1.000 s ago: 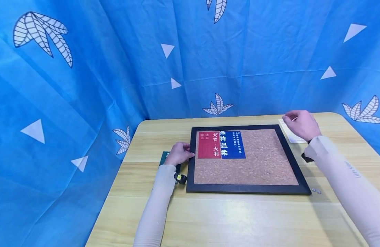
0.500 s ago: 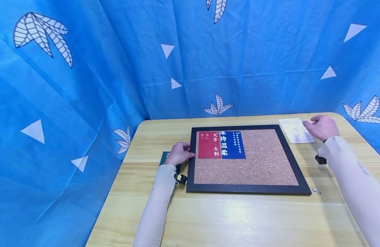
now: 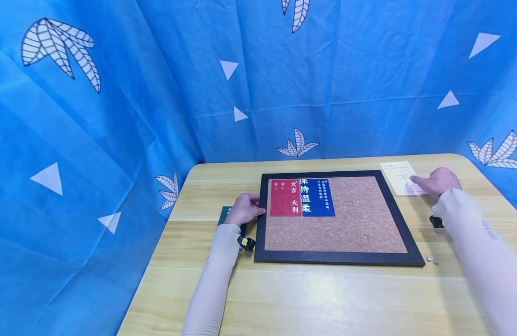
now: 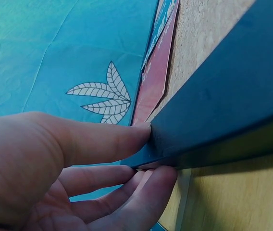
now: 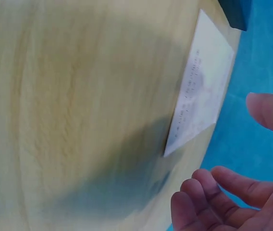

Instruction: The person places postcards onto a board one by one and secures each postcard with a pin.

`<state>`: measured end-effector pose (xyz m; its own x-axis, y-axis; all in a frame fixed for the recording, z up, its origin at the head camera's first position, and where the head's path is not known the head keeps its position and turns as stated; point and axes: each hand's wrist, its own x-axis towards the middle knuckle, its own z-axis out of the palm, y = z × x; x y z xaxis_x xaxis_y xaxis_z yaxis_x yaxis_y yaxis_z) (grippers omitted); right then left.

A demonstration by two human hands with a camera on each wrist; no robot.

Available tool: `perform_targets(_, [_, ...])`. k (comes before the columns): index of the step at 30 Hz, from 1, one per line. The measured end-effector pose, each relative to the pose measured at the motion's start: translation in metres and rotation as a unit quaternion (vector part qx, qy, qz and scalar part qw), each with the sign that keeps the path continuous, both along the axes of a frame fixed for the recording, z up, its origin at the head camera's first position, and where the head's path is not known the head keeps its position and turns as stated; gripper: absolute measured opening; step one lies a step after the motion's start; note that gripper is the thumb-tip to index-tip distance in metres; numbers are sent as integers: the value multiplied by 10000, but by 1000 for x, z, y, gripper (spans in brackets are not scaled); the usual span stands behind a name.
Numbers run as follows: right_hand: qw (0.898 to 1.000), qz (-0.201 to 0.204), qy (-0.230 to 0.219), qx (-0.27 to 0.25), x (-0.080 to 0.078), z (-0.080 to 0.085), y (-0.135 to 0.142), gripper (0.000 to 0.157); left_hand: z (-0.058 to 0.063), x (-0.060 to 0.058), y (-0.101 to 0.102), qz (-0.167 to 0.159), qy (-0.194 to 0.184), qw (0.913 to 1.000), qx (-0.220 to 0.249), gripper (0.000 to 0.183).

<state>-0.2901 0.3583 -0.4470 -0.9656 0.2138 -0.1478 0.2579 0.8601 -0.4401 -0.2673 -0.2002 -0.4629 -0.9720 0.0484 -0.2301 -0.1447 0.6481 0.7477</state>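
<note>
My left hand [image 3: 243,209] grips the left edge of a black-framed cork board [image 3: 346,238]. In the left wrist view the thumb [image 4: 110,142] lies on the frame's face and the fingertips sit under its edge. A red card [image 3: 279,198] and a blue card [image 3: 323,198], both with white Chinese characters, lie side by side at the board's upper left. Beyond the right side of the board is a pale printed card [image 3: 397,175]. Close over it, my right hand [image 3: 441,181] holds nothing, its thumb spread away from loosely bent fingers, as the right wrist view shows.
A dark green card [image 3: 226,213] lies on the wooden table [image 3: 309,298], partly hidden by my left hand. Two small shiny pieces [image 3: 432,261] lie beside the board's lower right corner. A blue curtain [image 3: 359,70] hangs behind the table and along its left.
My right hand has moved right and a little nearer, off the pale card it partly covered, and its thumb now points left over the card's edge. The left hand has stayed on the frame.
</note>
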Motion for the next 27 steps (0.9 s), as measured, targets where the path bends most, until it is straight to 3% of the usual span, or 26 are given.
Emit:
perform_targets(3, [9998, -128, -137, -103, -2, -5, -2, 59, 0, 0, 1, 1, -16, 10000, 15, 46])
perform_targets(6, [9996, -184, -223, -77, -4, -8, -4, 59, 0, 0, 2, -2, -23, 10000, -9, 46])
perform_targets(13, [9981, -199, -564, 151, -4, -11, -8, 80, 1, -1, 2, -17, 5, 10000, 2, 45])
perform_targets(17, [9955, -273, -895, 169, -4, -13, -10, 84, 0, 0, 2, -20, -2, 10000, -7, 45])
perform_targets(27, [9935, -382, -1074, -2, -4, -11, -12, 68, 3, 3, 2, 7, -4, 10000, -25, 45])
